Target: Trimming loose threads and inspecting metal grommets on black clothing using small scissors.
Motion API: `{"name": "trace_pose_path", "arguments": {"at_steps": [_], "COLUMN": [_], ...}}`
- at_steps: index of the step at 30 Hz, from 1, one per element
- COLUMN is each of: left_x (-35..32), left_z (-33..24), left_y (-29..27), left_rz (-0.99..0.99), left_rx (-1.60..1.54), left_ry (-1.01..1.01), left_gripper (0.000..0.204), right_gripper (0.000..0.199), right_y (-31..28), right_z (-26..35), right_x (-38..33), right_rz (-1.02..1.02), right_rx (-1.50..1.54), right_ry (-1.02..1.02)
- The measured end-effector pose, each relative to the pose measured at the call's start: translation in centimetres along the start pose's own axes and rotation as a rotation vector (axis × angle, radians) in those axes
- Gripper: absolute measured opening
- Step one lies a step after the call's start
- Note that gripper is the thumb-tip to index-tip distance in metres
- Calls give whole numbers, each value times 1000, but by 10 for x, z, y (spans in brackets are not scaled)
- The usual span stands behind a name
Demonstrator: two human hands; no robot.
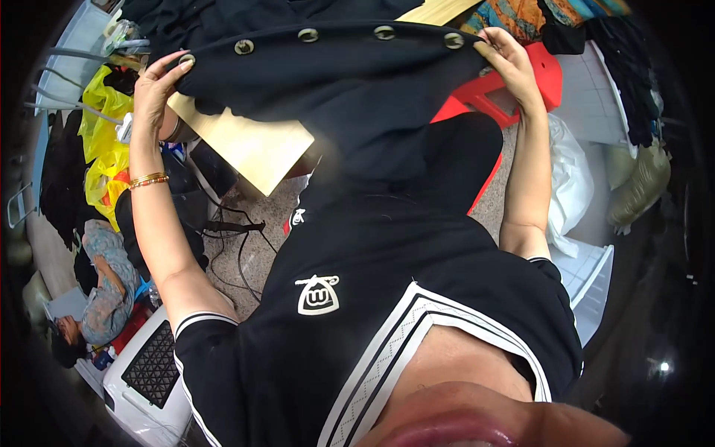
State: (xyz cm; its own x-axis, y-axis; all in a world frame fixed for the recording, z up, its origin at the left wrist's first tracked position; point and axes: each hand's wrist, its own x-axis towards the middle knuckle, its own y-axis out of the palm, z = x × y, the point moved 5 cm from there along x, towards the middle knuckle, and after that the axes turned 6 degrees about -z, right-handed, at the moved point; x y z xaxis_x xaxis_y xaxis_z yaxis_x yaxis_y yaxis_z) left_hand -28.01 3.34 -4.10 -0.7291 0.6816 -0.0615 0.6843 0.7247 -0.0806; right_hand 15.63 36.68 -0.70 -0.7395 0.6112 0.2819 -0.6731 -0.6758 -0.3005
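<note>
Speckled grey floor [253, 257] shows at eight o'clock. Black fabric panel [313, 71] edged with round, shiny fasteners [383, 33] spans twelve o'clock, stretched between left hand [153, 89] and right hand [514, 63], both pinching it. Fasteners seem attached; what remains is unclear.

Looking steeply down from head height, left of a side-by-side pair, fisheye-wide! Catching the black shirt [357, 313] very near, left hand [155, 83] and right hand [515, 65] farther off, bending straight edges outward.
</note>
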Motion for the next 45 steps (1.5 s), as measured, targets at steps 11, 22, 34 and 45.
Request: {"name": "trace_pose_path", "arguments": {"at_steps": [11, 22, 34, 45], "left_x": [-47, -125, -234, -185], "left_z": [8, 7, 19, 26], "left_y": [-17, 24, 137, 109], "left_rz": [-112, 31, 554, 504], "left_rx": [-137, 213, 1059, 552], "left_ry": [183, 245, 612, 101], "left_gripper": [21, 17, 47, 12], "right_gripper": [15, 15, 32, 12], "right_y": [16, 66, 108, 72], "right_z": [58, 15, -23, -10], "right_x": [-43, -96, -179, -149], "right_rz": [277, 328, 716, 378], "right_rx": [159, 33, 163, 539], "right_ry": [40, 338, 543, 311]}}
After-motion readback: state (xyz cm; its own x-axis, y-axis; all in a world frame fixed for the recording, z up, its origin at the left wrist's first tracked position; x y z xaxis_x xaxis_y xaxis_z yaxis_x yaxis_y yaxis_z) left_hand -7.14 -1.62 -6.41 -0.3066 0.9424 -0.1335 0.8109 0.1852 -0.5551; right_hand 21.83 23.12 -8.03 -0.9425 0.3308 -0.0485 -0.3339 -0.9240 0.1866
